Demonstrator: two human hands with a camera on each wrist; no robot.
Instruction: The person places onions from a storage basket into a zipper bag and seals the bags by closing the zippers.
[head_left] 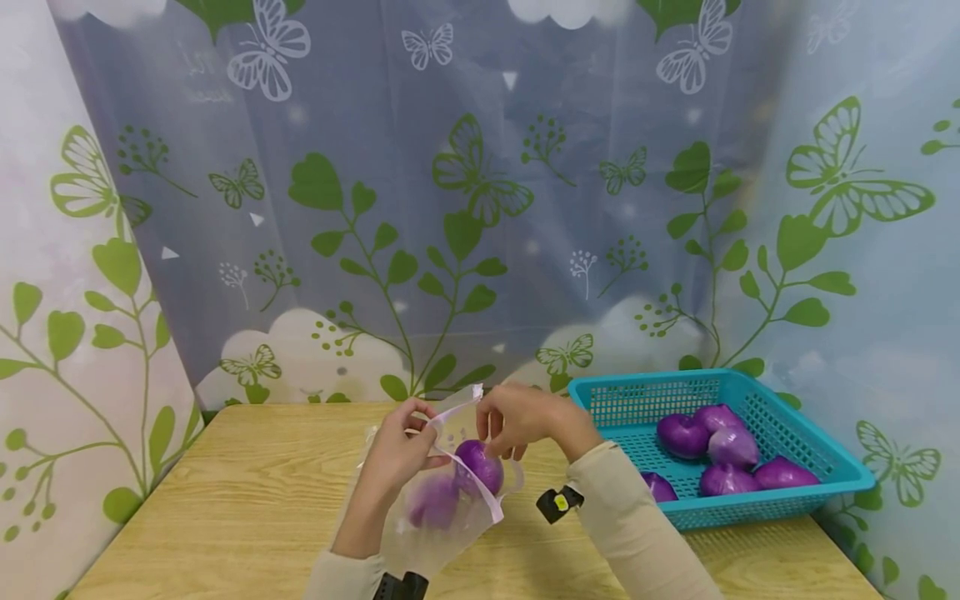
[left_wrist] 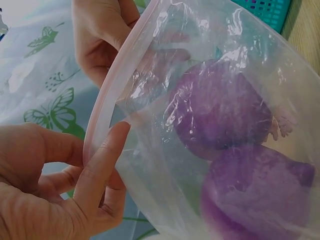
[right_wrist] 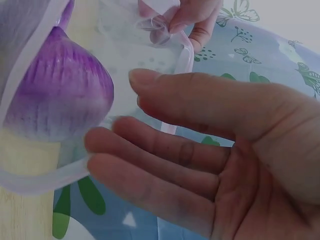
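Head view, starting at the left: what does the first inspector record?

"Left hand [head_left: 396, 454], pinching the rim of a clear plastic bag [head_left: 431, 543] between thumb and fingers. Its sleeve [head_left: 341, 575] and a black wrist device [head_left: 401, 587] run off the bottom edge."

"And the bag's contents?"

"Two purple onions. The lower onion [head_left: 433, 502] is blurred by the plastic, its outline soft. The upper onion [head_left: 480, 468] sits just above and to its right, near the mouth, partly crossed by the pale rim. Left wrist view places both inside, touching or overlapping; glare on the film prevents saying which. The bag's lower edge is hard to trace against the wooden table [head_left: 262, 475]."

"Right hand [head_left: 517, 418]?"

"Beside the upper onion, at the bag's mouth. Right wrist view shows thumb and fingers apart, nothing between them. Left wrist view shows some of its fingers faintly through the plastic; whether they are inside the mouth or behind the film cannot be told."

"Further right?"

"A second black wrist device [head_left: 557, 505] with a yellow patch, then the right sleeve [head_left: 637, 517], cut off below. Behind that sleeve stands a turquoise basket [head_left: 652, 382], part of its near left side covered."

"Its load?"

"Six purple onions visible. The leftmost onion [head_left: 662, 487] is partly hidden low down; the other five [head_left: 733, 447] cluster to its right, overlapping one another."
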